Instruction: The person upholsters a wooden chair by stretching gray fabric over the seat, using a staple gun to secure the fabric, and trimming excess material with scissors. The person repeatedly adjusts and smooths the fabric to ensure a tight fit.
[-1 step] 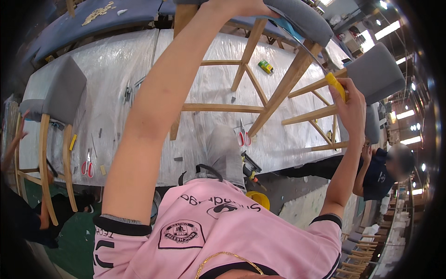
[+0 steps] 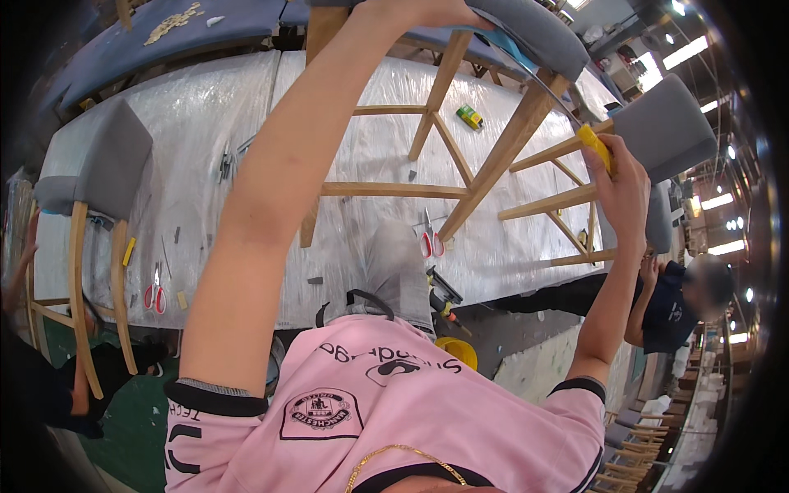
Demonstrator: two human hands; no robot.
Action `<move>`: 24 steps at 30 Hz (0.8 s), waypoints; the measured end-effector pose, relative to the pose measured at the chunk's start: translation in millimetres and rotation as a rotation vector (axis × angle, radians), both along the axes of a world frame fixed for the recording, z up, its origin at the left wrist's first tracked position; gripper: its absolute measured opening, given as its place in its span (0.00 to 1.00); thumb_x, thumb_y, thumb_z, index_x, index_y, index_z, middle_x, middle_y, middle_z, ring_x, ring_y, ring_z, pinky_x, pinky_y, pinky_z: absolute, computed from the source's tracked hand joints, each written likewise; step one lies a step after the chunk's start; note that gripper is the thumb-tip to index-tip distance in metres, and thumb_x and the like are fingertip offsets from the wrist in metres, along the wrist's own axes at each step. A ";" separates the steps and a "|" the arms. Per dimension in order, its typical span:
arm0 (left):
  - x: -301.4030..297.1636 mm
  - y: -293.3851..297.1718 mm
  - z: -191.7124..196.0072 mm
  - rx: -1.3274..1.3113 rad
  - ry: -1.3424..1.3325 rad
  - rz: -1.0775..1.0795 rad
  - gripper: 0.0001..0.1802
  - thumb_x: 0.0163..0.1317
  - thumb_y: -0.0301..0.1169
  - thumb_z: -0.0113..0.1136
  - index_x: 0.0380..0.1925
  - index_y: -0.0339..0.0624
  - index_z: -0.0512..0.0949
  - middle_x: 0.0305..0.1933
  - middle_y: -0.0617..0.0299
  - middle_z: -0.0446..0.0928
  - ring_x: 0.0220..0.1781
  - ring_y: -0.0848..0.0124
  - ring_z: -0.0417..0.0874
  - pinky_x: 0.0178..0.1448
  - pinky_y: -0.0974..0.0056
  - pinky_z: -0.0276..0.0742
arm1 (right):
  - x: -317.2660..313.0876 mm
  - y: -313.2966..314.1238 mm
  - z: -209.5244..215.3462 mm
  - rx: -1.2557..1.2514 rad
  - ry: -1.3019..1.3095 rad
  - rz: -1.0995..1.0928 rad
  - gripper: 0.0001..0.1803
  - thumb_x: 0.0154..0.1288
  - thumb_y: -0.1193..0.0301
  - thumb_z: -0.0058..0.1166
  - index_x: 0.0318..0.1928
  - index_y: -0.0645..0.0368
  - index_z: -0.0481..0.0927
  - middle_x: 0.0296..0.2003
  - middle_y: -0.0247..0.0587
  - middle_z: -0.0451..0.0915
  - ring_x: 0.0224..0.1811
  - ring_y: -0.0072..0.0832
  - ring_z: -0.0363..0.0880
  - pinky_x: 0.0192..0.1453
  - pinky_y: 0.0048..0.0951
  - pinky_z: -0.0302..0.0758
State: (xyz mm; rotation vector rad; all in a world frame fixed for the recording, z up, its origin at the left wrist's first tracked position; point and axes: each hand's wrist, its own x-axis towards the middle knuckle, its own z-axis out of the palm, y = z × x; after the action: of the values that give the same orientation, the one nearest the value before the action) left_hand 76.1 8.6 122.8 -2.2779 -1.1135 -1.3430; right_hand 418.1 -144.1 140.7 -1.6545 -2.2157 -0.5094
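A wooden-legged chair (image 2: 472, 177) with a grey upholstered seat (image 2: 546, 37) stands on the plastic-covered table (image 2: 246, 279). My left hand (image 2: 440, 12) reaches up to the edge of its upholstery, its fingers mostly out of sight. Light-blue material (image 2: 505, 41) shows along that edge. My right hand (image 2: 622, 185) is closed round the yellow handle of a thin-bladed tool (image 2: 595, 146), beside the chair. Its long, narrow metal part runs up toward the seat edge; its tip is hard to make out.
Red-handled scissors (image 2: 431, 243) lie near the chair leg, and another pair of scissors (image 2: 154, 297) lies farther left. A small green-yellow box (image 2: 469, 117) is on the table. Grey chairs stand left (image 2: 115, 156) and right (image 2: 666, 127). Co-workers (image 2: 674, 304) are on both sides.
The co-worker's hand at the far left has shifted beside the chair there. My own hands and the chair hold almost the same positions.
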 end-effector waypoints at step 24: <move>-5.3 3.6 5.7 -0.003 0.001 0.003 0.38 0.49 0.51 0.75 0.56 0.39 0.83 0.53 0.45 0.85 0.58 0.51 0.85 0.65 0.52 0.78 | -39.5 24.3 -38.1 -1.296 0.011 0.229 0.18 0.71 0.61 0.66 0.54 0.59 0.88 0.35 0.39 0.89 0.31 0.25 0.84 0.37 0.30 0.78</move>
State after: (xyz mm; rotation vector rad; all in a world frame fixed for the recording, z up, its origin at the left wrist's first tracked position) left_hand 70.8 12.2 128.5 -2.2784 -1.1191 -1.3396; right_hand 378.7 -119.8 102.5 -1.7188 -2.8264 1.2525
